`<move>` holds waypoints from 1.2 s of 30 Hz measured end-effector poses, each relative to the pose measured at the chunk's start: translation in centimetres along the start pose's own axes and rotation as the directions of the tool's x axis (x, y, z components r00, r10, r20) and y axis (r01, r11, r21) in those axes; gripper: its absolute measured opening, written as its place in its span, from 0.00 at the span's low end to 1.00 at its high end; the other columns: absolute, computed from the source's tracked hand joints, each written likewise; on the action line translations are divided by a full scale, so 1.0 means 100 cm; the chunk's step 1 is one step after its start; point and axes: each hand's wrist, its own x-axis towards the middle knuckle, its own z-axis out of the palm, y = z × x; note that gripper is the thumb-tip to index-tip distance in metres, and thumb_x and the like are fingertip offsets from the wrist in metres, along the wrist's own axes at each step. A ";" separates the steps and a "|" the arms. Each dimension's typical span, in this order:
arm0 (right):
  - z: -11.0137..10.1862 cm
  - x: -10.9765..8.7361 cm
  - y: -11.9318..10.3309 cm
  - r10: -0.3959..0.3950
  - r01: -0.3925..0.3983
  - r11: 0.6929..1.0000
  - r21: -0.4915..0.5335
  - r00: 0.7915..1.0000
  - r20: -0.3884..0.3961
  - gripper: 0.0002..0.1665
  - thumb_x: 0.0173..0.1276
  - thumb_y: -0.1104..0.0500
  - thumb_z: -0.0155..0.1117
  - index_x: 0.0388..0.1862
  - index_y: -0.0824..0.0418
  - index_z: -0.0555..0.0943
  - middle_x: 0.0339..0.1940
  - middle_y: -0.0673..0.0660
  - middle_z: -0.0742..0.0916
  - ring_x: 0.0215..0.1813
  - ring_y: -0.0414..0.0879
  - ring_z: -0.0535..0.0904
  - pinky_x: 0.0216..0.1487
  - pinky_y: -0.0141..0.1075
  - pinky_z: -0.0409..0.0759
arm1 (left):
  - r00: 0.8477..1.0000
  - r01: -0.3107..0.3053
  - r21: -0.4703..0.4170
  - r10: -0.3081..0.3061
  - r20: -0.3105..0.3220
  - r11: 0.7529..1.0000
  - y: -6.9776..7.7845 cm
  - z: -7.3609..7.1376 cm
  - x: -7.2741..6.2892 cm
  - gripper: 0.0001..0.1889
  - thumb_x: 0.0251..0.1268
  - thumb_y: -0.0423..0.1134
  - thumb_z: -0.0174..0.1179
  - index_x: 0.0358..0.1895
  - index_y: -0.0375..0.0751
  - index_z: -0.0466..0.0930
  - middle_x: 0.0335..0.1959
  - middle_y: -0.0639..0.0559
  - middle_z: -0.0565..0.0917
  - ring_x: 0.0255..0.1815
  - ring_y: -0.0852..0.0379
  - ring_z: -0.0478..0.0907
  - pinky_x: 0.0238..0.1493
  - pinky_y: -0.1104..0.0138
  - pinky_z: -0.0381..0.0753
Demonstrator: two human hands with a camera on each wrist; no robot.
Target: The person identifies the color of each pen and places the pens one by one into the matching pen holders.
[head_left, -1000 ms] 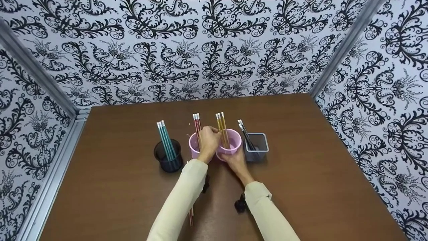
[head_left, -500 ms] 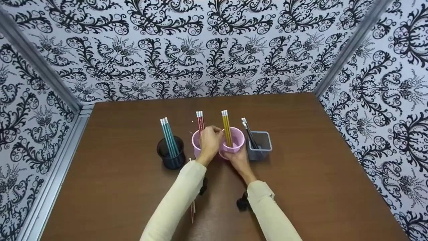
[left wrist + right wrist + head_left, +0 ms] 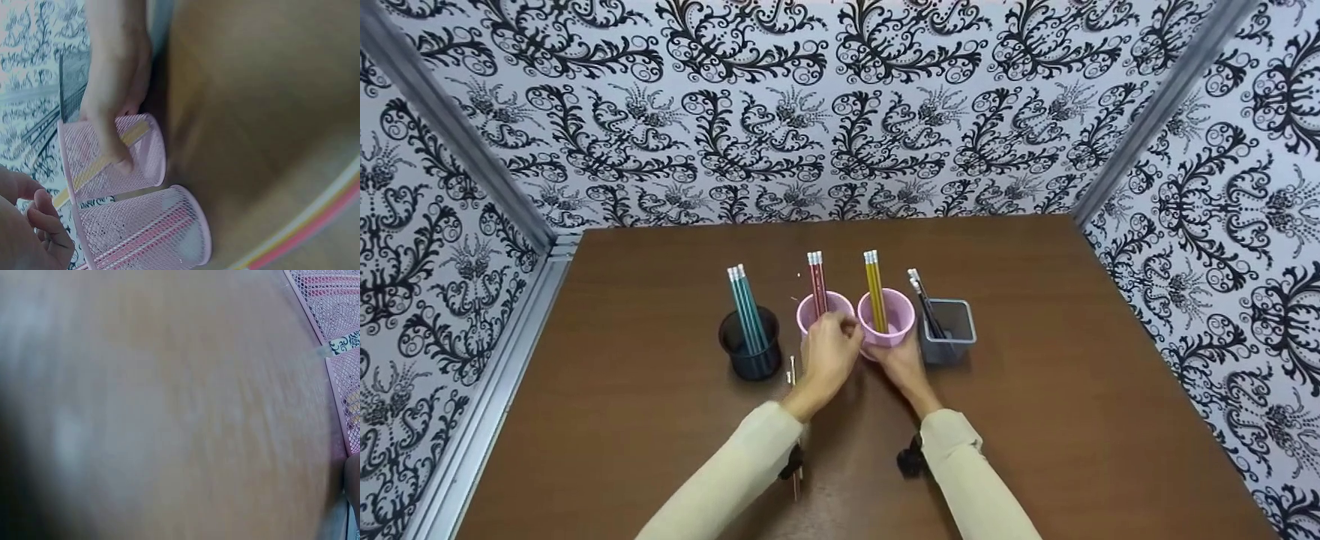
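My right hand [image 3: 901,366] grips a pink mesh pencil cup [image 3: 149,160] low on its side, thumb across the mesh. Several yellow pencils [image 3: 874,289] with white erasers stand tilted in that cup. Just left of it is a second pink mesh cup [image 3: 194,247] holding several red pencils [image 3: 817,281]. My left hand [image 3: 830,352] is at the front of the two rims, fingers loosely bent, with nothing visible between them. Its fingers [image 3: 53,222] show beside the rims in the left wrist view. The right wrist view is mostly blurred.
A black round cup [image 3: 757,366] with several teal pencils [image 3: 746,307] stands to the left. At right, a grey mesh box [image 3: 941,352] holds black pencils [image 3: 928,304]. Loose pencils [image 3: 796,487] lie under my left forearm. A patterned wall [image 3: 780,135] backs the table.
My left hand has come off the yellow pencils and drawn down toward me. Those pencils now stand closer together. The right hand stays on its cup; the head view has shifted slightly.
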 end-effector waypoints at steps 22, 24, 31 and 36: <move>0.004 -0.007 -0.019 0.002 -0.002 1.000 0.027 1.000 -0.018 0.55 0.45 0.77 0.73 0.73 0.72 0.58 0.68 0.74 0.73 0.69 0.64 0.69 0.77 0.54 0.60 | 0.997 0.072 0.042 -0.072 -0.008 0.997 -0.065 -0.018 -0.070 0.16 0.47 0.22 0.66 0.42 0.31 0.80 0.32 0.41 0.78 0.33 0.42 0.80 0.39 0.51 0.82; 0.005 -0.011 -0.026 -0.001 0.002 1.000 0.025 1.000 -0.010 0.54 0.46 0.77 0.73 0.72 0.73 0.57 0.68 0.74 0.73 0.69 0.64 0.69 0.77 0.55 0.60 | 0.996 0.086 0.030 -0.086 0.003 0.996 -0.069 -0.017 -0.073 0.17 0.47 0.21 0.66 0.44 0.30 0.79 0.32 0.41 0.77 0.33 0.43 0.80 0.39 0.51 0.81; 0.005 -0.015 -0.035 -0.014 0.014 0.999 0.032 1.000 0.008 0.53 0.46 0.75 0.73 0.71 0.73 0.58 0.67 0.73 0.74 0.68 0.63 0.70 0.76 0.54 0.62 | 0.991 0.128 0.056 -0.130 0.023 0.990 -0.077 -0.012 -0.077 0.21 0.47 0.22 0.67 0.48 0.28 0.78 0.39 0.34 0.80 0.42 0.36 0.80 0.47 0.48 0.81; 0.004 -0.015 -0.035 -0.011 0.011 0.999 0.042 1.000 0.003 0.54 0.46 0.75 0.73 0.72 0.73 0.58 0.67 0.73 0.74 0.68 0.63 0.70 0.75 0.52 0.64 | 0.990 0.140 0.133 -0.140 -0.010 0.981 -0.075 -0.006 -0.077 0.19 0.46 0.21 0.67 0.46 0.27 0.76 0.38 0.31 0.78 0.42 0.33 0.78 0.47 0.46 0.80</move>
